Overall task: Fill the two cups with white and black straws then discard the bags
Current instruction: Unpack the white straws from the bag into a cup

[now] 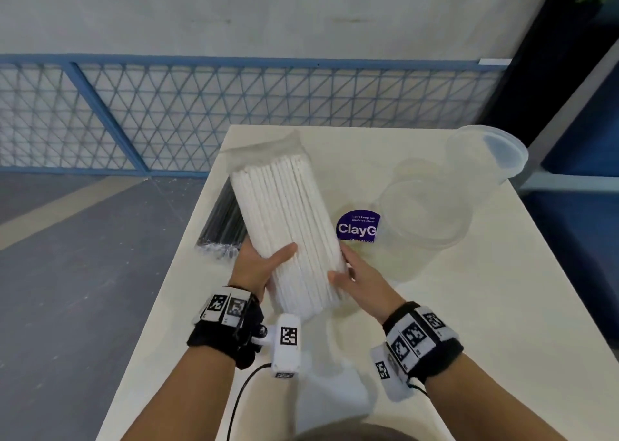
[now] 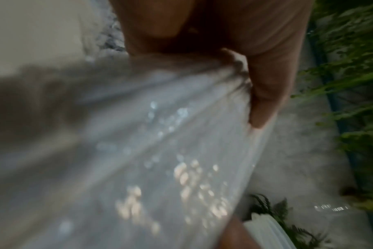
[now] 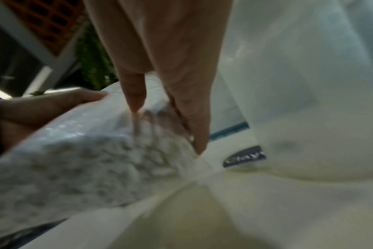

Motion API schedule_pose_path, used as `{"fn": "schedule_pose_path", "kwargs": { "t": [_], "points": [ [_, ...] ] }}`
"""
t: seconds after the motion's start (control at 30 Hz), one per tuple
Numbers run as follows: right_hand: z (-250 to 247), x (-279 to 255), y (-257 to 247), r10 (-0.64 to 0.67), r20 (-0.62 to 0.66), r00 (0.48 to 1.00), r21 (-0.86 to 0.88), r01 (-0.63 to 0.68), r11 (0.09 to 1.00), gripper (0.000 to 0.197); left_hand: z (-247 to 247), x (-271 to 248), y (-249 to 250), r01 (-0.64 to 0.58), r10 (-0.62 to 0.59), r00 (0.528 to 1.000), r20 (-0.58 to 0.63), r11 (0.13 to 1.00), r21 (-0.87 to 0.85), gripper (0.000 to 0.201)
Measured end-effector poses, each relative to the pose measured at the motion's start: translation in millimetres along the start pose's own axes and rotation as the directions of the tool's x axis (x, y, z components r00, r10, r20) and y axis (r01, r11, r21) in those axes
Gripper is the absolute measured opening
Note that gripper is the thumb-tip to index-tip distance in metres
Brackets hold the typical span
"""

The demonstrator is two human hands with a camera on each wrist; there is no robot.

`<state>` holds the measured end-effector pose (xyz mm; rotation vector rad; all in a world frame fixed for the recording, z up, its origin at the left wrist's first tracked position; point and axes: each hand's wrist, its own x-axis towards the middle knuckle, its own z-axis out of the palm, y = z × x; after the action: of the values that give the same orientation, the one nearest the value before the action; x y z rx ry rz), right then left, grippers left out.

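Note:
A clear bag packed with white straws (image 1: pixel 288 226) is lifted at its near end above the cream table (image 1: pixel 469 306). My left hand (image 1: pixel 264 263) grips its left side, thumb across the top. On the lower right side my right hand (image 1: pixel 355 273) holds the bag, fingers curled under it. The right wrist view shows those fingers (image 3: pixel 181 107) pressing the straw bundle (image 3: pixel 91 165). A bag of black straws (image 1: pixel 222 221) lies on the table to the left, partly hidden. Two clear plastic cups stand at right, one near (image 1: pixel 425 206), one farther back (image 1: pixel 485 154).
A round purple sticker (image 1: pixel 356 228) lies on the table between the white straws and the near cup. The table's left edge drops to a grey floor (image 1: pixel 67 273). A blue mesh railing (image 1: pixel 167 112) runs behind. Plants show in the left wrist view.

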<state>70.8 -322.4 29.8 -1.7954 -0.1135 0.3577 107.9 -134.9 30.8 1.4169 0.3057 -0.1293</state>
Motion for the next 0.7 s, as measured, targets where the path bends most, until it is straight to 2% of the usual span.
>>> {"fn": "schedule_pose_path", "kwargs": {
  "t": [0.07, 0.1, 0.17, 0.2, 0.27, 0.3, 0.33, 0.37, 0.4, 0.43, 0.47, 0.53, 0.63, 0.7],
  "points": [
    [10, -3, -14, -0.050, -0.012, 0.999, -0.082, 0.049, 0.995, 0.072, 7, -15, 1, -0.108, 0.114, 0.993, -0.027, 0.983, 0.149, 0.098],
    [15, -6, -23, -0.055, -0.010, 0.998, -0.086, 0.054, 0.995, 0.084, 12, -25, 1, -0.158, 0.171, 0.985, -0.026, 0.951, 0.267, 0.095],
    [21, -11, -38, -0.083, -0.004, 0.997, 0.024, 0.083, 0.996, 0.091, 29, -47, 1, -0.188, 0.206, 0.979, -0.005, 0.900, 0.393, 0.071],
    [23, -15, -43, -0.091, -0.021, 0.996, 0.093, 0.093, 0.991, 0.092, 38, -55, -2, -0.209, 0.206, 0.977, 0.051, 0.888, 0.410, 0.057],
    [24, -21, -46, -0.080, -0.117, 0.990, 0.158, 0.098, 0.983, 0.086, 54, -69, -10, -0.350, 0.296, 0.936, 0.190, 0.842, 0.411, 0.024],
    [23, -24, -45, -0.070, -0.183, 0.981, 0.165, 0.101, 0.981, 0.080, 57, -74, -11, -0.382, 0.314, 0.923, 0.224, 0.825, 0.417, 0.018],
    [19, -27, -42, -0.045, -0.251, 0.967, 0.160, 0.087, 0.983, 0.072, 59, -79, -15, -0.457, 0.371, 0.887, 0.275, 0.791, 0.407, 0.026],
    [13, -30, -38, -0.014, -0.310, 0.951, 0.166, 0.068, 0.984, 0.065, 56, -82, -19, -0.518, 0.405, 0.850, 0.337, 0.756, 0.400, 0.041],
    [7, -33, -35, 0.021, -0.349, 0.937, 0.201, 0.054, 0.978, 0.057, 57, -82, -24, -0.511, 0.376, 0.848, 0.372, 0.766, 0.391, 0.060],
    [-1, -34, -32, 0.052, -0.367, 0.929, 0.265, 0.051, 0.963, 0.050, 54, -78, -26, -0.511, 0.351, 0.850, 0.392, 0.729, 0.456, 0.068],
    [-8, -36, -30, 0.084, -0.373, 0.924, 0.331, 0.048, 0.942, 0.043, 52, -75, -23, -0.498, 0.338, 0.857, 0.389, 0.739, 0.455, 0.066],
    [-23, -41, -28, 0.123, -0.347, 0.930, 0.439, 0.045, 0.897, 0.027, 45, -67, -13, -0.473, 0.312, 0.861, 0.402, 0.782, 0.405, 0.072],
    [-33, -47, -28, 0.096, -0.227, 0.969, 0.496, 0.030, 0.868, 0.027, 42, -54, 6, -0.323, 0.172, 0.903, 0.394, 0.877, 0.355, 0.096],
    [-33, -50, -27, 0.043, -0.176, 0.984, 0.488, 0.049, 0.872, 0.037, 44, -49, 13, -0.268, 0.111, 0.903, 0.414, 0.899, 0.346, 0.086]
  ]
}}
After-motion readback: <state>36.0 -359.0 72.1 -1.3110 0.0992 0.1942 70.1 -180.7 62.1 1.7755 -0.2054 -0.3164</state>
